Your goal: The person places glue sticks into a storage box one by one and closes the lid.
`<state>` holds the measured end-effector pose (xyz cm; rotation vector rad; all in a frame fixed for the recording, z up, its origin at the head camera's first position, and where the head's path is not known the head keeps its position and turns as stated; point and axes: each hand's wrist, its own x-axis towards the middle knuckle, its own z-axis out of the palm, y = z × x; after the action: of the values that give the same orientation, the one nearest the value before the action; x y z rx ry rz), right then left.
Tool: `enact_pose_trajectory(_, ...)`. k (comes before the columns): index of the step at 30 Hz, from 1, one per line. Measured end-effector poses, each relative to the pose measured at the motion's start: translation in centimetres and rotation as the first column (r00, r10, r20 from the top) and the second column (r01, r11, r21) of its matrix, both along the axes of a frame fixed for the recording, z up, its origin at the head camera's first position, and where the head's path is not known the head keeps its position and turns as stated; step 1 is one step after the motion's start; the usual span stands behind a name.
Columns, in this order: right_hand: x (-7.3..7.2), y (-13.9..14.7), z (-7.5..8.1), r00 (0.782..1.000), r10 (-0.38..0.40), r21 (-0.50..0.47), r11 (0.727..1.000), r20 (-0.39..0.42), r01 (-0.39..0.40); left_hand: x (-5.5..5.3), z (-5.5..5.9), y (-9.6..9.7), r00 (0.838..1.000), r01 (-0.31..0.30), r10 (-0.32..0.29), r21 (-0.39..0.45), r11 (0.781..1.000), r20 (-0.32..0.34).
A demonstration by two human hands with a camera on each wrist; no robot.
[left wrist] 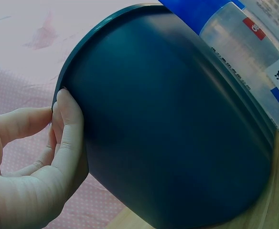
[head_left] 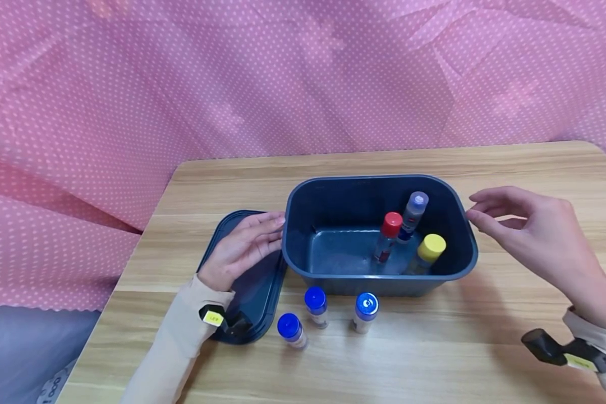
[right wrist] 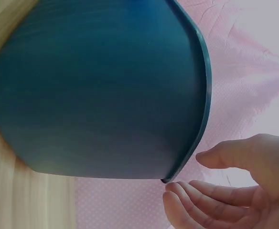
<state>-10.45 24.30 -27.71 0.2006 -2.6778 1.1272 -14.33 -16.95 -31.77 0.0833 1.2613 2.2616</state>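
Note:
A dark blue plastic storage box (head_left: 384,284) stands without its lid on the table. At its left end is my left hand (head_left: 249,241), fingers fairly straight. The left wrist view shows fingertips against the outer wall just under the rim (left wrist: 101,26), with the thumb tip at the rim's edge. My right hand (head_left: 530,224) hovers by the right end, fingers loosely bent and holding nothing; in the right wrist view the thumb and fingers are spread near the box's corner. Inside the box are a red-capped bottle (head_left: 385,247), a yellow-capped bottle (head_left: 431,248) and a clear-topped bottle (head_left: 413,216).
The box's dark lid (head_left: 255,292) lies flat under my left hand and wrist. Three blue-capped bottles stand in front of the box: a left one (head_left: 291,328), a middle one (head_left: 316,306) and a right one (head_left: 366,310). Pink dotted cloth (head_left: 303,84) hangs behind the wooden table (head_left: 409,359).

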Motion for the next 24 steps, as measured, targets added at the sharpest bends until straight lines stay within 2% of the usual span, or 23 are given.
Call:
enact_pose_trajectory(3,-0.1,0.5,-0.1,0.994,-0.011,0.028,1.000,0.113,0.008,0.1,0.1,0.0,1.000,-0.003,0.003,-0.003,1.000,0.002)
enact_pose_trajectory(5,-0.2,0.9,-0.3,0.979,-0.005,0.016,1.000,0.205,0.001,0.1,0.1,0.0,1.000,-0.006,0.006,-0.012,1.000,0.006)
enact_pose_trajectory(7,-0.5,1.3,-0.6,0.952,0.027,-0.049,0.999,0.304,-0.013,0.1,0.1,0.0,1.000,-0.010,0.010,-0.018,1.000,0.009)
enact_pose_trajectory(9,-0.8,1.9,-1.1,0.924,0.101,-0.157,0.987,0.369,-0.045,0.1,0.1,0.0,1.000,-0.016,0.016,-0.023,1.000,0.013)
enact_pose_trajectory(12,-1.3,2.5,-1.9,0.890,0.238,-0.340,0.935,0.390,-0.101,0.0,0.0,0.0,1.000,-0.016,0.017,-0.019,1.000,0.012)
enact_pose_trajectory(14,-1.6,2.8,-2.6,0.869,0.345,-0.481,0.864,0.354,-0.147,0.1,0.0,0.0,1.000,-0.017,0.017,-0.013,1.000,0.011)
enact_pose_trajectory(15,-1.8,2.9,-2.8,0.854,0.398,-0.551,0.818,0.334,-0.166,0.1,0.0,0.0,1.000,-0.015,0.015,-0.010,1.000,0.009)
enact_pose_trajectory(17,-2.1,3.2,-3.4,0.811,0.512,-0.687,0.698,0.281,-0.203,0.1,0.0,-0.1,1.000,-0.013,0.013,-0.005,1.000,0.005)
enact_pose_trajectory(19,-2.3,3.5,-3.8,0.754,0.619,-0.804,0.552,0.219,-0.219,0.2,0.0,-0.1,1.000,-0.018,0.018,-0.012,1.000,-0.007)
enact_pose_trajectory(20,-2.4,3.7,-4.0,0.729,0.655,-0.837,0.501,0.198,-0.223,0.2,0.0,-0.2,1.000,-0.025,0.025,-0.020,0.999,-0.014)
enact_pose_trajectory(22,-2.4,3.9,-4.3,0.686,0.709,-0.880,0.419,0.164,-0.223,0.3,-0.1,-0.3,0.998,-0.039,0.036,-0.060,0.997,-0.049)
enact_pose_trajectory(24,-2.4,4.2,-4.7,0.660,0.738,-0.906,0.365,0.141,-0.215,0.5,-0.1,-0.5,0.994,-0.056,0.043,-0.124,0.991,-0.104)
